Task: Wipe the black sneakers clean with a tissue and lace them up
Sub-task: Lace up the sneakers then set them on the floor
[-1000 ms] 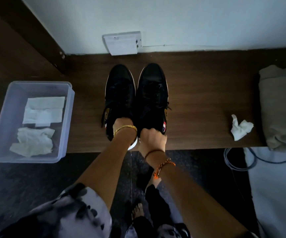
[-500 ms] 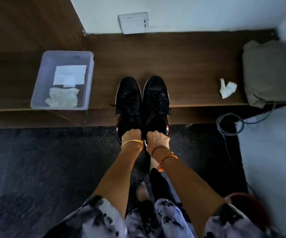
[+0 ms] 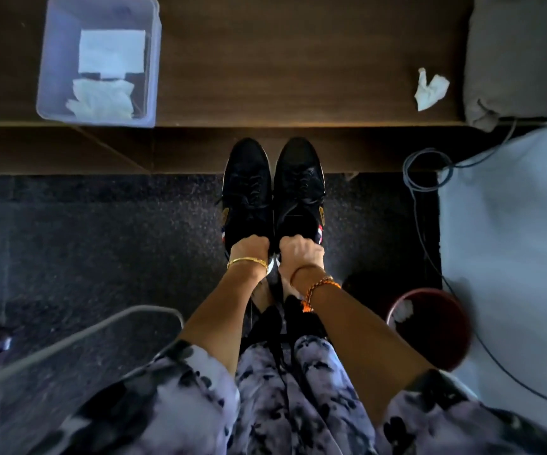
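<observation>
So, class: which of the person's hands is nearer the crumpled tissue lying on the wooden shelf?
Right. The right hand grips the right sneaker's heel, below and left of the crumpled tissue. The left hand grips the left sneaker's heel, farther left.

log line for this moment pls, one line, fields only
stage: carrying pair | left hand: grips heel of left sneaker | right hand: grips heel of right sneaker | sneakers: off the bench, over floor | crumpled tissue: on bench
</observation>
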{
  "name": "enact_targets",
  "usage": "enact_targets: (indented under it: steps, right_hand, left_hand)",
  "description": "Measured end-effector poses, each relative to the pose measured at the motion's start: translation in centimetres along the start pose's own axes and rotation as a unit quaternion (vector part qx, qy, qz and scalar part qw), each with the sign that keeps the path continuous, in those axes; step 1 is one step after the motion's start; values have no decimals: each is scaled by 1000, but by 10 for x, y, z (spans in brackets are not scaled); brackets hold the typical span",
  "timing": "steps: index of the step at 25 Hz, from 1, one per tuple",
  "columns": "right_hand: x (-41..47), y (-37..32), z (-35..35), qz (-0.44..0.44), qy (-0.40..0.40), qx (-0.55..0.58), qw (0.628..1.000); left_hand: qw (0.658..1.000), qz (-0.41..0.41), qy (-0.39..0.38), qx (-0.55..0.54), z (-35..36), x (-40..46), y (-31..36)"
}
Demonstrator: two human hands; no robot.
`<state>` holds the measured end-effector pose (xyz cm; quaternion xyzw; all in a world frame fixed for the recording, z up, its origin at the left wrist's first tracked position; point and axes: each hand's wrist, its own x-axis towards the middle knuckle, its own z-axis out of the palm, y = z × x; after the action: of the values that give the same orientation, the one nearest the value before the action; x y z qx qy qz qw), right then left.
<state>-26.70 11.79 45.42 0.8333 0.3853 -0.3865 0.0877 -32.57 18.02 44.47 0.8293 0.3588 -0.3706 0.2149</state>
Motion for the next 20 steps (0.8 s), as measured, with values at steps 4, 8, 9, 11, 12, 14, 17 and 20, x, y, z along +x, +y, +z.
enact_targets:
  steps: [4, 8, 9, 11, 12, 14, 17, 20]
  right_hand:
    - [6, 10, 11, 28, -30, 75, 996]
    - [27, 19, 28, 22, -50, 62, 997]
    - [38, 23, 35, 17, -49, 61, 997]
    - [68, 34, 56, 19, -50, 68, 996]
    - [85, 40, 69, 19, -56, 68, 996]
    - [115, 52, 96, 20, -74, 53, 996]
    - [149, 67, 130, 21, -96, 25, 995]
    - [195, 75, 149, 21, -81, 11, 996]
  left_hand:
    - [999, 10, -17, 37, 6, 5, 6]
    - [999, -2, -29, 33, 15, 26, 9]
    - [999, -5, -34, 35, 20, 36, 9]
    - [998, -16, -49, 44, 38, 68, 6]
    - [997, -25, -59, 46, 51, 86, 1]
    - [995, -38, -81, 54, 79, 120, -10]
    - [992, -27, -97, 81, 111, 158, -23]
    - [993, -19, -82, 81, 120, 205, -33]
